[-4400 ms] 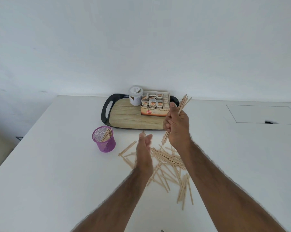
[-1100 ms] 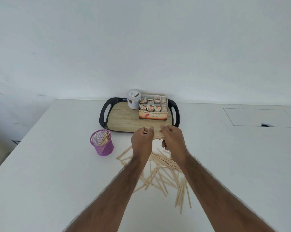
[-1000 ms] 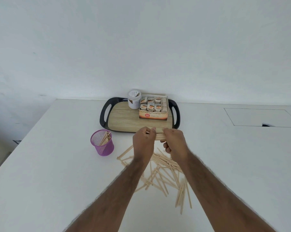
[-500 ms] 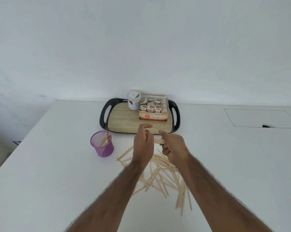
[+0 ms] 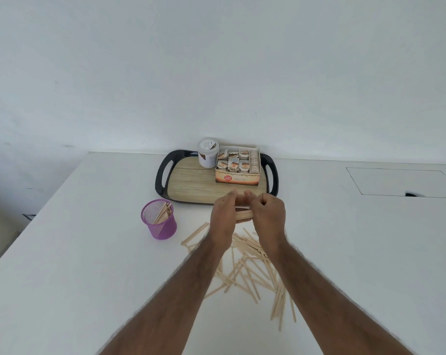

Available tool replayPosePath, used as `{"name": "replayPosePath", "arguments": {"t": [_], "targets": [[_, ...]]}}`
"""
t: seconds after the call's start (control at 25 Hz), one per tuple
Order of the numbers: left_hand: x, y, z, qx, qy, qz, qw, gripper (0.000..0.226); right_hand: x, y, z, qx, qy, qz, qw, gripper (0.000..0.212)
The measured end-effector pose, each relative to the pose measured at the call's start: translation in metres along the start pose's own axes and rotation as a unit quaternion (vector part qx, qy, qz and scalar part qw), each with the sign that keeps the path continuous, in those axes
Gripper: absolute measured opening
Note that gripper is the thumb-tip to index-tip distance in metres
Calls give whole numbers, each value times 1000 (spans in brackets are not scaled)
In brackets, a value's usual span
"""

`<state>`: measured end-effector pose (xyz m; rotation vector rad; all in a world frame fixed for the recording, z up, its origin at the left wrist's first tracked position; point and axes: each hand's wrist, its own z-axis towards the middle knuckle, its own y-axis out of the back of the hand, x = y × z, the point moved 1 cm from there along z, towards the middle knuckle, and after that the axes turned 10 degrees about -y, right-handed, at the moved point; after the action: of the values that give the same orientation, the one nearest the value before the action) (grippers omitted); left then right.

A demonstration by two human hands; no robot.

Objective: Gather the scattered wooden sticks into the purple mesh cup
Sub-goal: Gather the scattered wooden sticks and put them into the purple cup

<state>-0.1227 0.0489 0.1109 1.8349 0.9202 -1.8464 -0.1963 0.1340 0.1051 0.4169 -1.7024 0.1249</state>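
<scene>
A bundle of wooden sticks point(image 5: 244, 214) lies level between my two hands, above the table. My left hand point(image 5: 223, 218) grips its left end and my right hand point(image 5: 269, 217) grips its right end; most of the bundle is hidden by my fingers. Several loose wooden sticks point(image 5: 250, 267) lie scattered on the white table under and behind my forearms. The purple mesh cup point(image 5: 159, 219) stands upright to the left of my hands, with several sticks leaning inside it.
A black-rimmed tray point(image 5: 191, 184) with a wood-look base sits behind my hands, carrying a white jar point(image 5: 207, 156) and an open box of sachets point(image 5: 238, 169). A rectangular hatch point(image 5: 401, 181) is set in the tabletop at the far right. The wall runs behind the table.
The right hand brought its upright bundle down level and the left hand took the other end. In the last half second both hands closed in tighter around the bundle.
</scene>
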Motion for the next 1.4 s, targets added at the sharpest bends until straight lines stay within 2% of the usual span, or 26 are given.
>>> {"name": "replayPosePath", "arguments": {"t": [0.08, 0.16, 0.32, 0.4, 0.52, 0.6, 0.76, 0.88, 1.0, 1.08, 1.16, 1.24, 1.32, 1.4], "targets": [[3, -1, -4, 18, 32, 9, 999, 51, 0, 2, 1, -22, 15, -3, 1000, 51], [5, -1, -8, 11, 49, 65, 997, 50, 0, 5, 0, -43, 28, -14, 999, 50], [8, 3, -7, -7, -11, 181, 983, 55, -1, 2, -5, 17, 12, -22, 1000, 46], [8, 7, -5, -16, -45, 198, 979, 55, -2, 7, -5, 46, -19, 16, 999, 45], [6, 8, -6, -33, -74, 217, 973, 49, 0, 8, -8, 36, -38, 82, 995, 43], [8, 4, -7, -21, -76, 201, 976, 49, 0, 4, -11, 40, -37, 81, 995, 42], [11, 16, -7, -22, -83, 201, 976, 51, -1, 13, -6, 142, -69, 80, 984, 41], [9, 28, -6, -52, -118, 231, 964, 50, 0, 24, -2, 215, -115, 129, 961, 19], [9, 28, -5, -49, -146, 257, 954, 52, 2, 25, -3, 227, -131, 160, 952, 13], [11, 29, -6, -62, -113, 208, 970, 54, 6, 27, -4, 206, -116, 148, 960, 11], [11, 33, -7, -81, -35, 87, 992, 59, 10, 31, -3, 177, -102, 128, 970, 8], [10, 37, -5, -85, 23, -11, 996, 65, 12, 31, -5, 163, -91, 107, 977, 4], [9, 33, -3, -55, 43, -50, 996, 66, 12, 23, -15, 172, -67, 50, 981, 4], [8, 28, -2, -40, 43, -29, 998, 61, 11, 13, -23, 164, -39, 16, 986, 5]]}}
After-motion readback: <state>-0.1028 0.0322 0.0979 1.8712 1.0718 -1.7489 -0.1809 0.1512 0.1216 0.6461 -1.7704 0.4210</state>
